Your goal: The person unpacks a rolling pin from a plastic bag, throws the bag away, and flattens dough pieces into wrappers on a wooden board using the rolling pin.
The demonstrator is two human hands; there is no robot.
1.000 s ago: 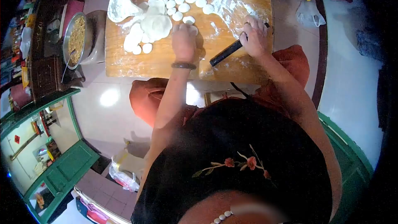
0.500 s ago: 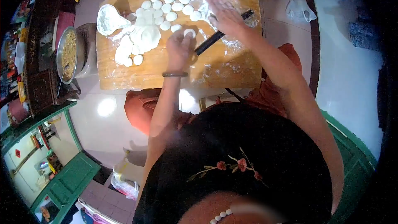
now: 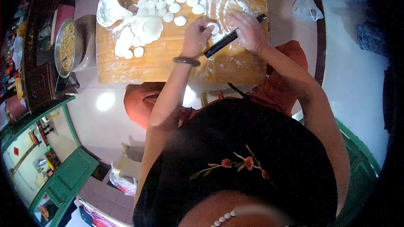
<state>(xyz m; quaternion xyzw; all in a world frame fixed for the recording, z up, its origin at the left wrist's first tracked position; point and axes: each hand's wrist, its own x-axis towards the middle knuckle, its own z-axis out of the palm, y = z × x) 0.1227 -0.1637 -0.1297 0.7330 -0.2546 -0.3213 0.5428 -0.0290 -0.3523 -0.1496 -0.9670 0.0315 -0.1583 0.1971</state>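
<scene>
The left grip pinches a dough round beside the dark rolling pin, which the blurred right grip overlaps, hold indeterminable, over the floured tabletop: apparently positioning for rolling, the next move calling for a flat-laid round.

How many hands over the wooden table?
2. Left hand: near the middle of the brown wooden table, pinching a small round white dough disc. Right hand: farther right, overlapping the black cylindrical rolling pin; contact unclear. Neither hidden.
</scene>
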